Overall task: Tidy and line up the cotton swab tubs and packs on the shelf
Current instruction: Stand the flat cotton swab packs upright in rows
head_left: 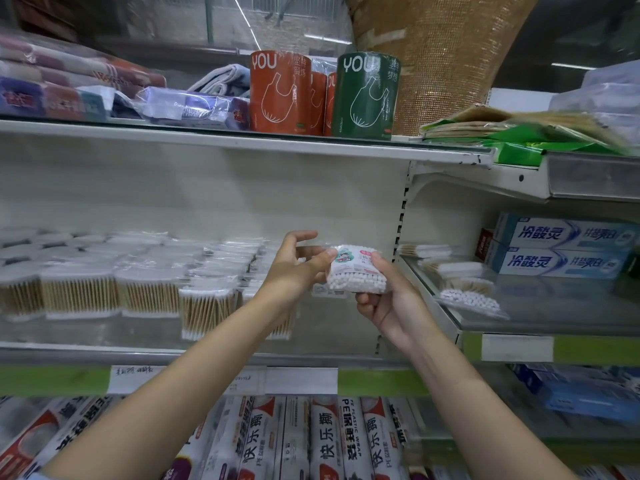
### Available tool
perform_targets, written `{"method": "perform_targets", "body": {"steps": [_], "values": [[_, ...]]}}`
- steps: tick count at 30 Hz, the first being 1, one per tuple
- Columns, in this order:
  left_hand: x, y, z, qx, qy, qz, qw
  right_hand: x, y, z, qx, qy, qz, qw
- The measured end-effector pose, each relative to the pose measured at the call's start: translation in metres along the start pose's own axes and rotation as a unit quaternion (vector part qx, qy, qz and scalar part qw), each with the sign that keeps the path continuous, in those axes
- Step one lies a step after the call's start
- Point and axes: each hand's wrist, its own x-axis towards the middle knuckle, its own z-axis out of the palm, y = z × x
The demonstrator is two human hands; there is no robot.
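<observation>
The swab pack [356,270], a small clear bag of white-tipped cotton swabs with a printed label at its top, is held up in the air in front of the middle shelf [207,353], off any surface, just right of the stocked rows. The right hand [389,306] carries it from below and behind, fingers curled round its lower end and thumb on its right edge, which keeps the label turned toward the person, probably so it can be read or squared before it goes back. The left hand [294,268] meets the pack at its upper left corner, thumb pressing the label side and at least one finger behind, the other fingers loosely spread above; that looks like a light pinch to steady or turn the pack rather than to bear its weight. Behind and left of the hands, the rows of wooden-stick swab packs [145,289] stand upright and fairly even along the shelf, stick sides facing out, with one front pack [204,311] sitting a little forward and lower than its neighbours. To the right, on the next shelf section, a few loose swab packs [467,296] lie flat and askew near its front edge, so that side likely still needs lining up. Behind them stand toothpaste boxes [561,247], and above are an orange bag roll [280,93] and a green bag roll [365,95].
</observation>
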Motion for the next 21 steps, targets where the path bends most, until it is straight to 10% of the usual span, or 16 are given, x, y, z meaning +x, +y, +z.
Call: {"method": "perform_targets", "body": {"steps": [6,13,21], "values": [[0.002,0.001,-0.001,0.168,0.031,0.100,0.980,0.003,0.001,-0.001,-0.078,0.017,-0.059,0.995],[-0.006,0.007,0.001,0.102,-0.063,0.074,0.990,-0.001,0.002,-0.002,-0.263,0.010,-0.193,0.945],[-0.006,0.010,-0.004,-0.091,-0.066,-0.050,0.992,-0.004,0.000,0.002,-0.159,0.023,-0.165,0.973]]}}
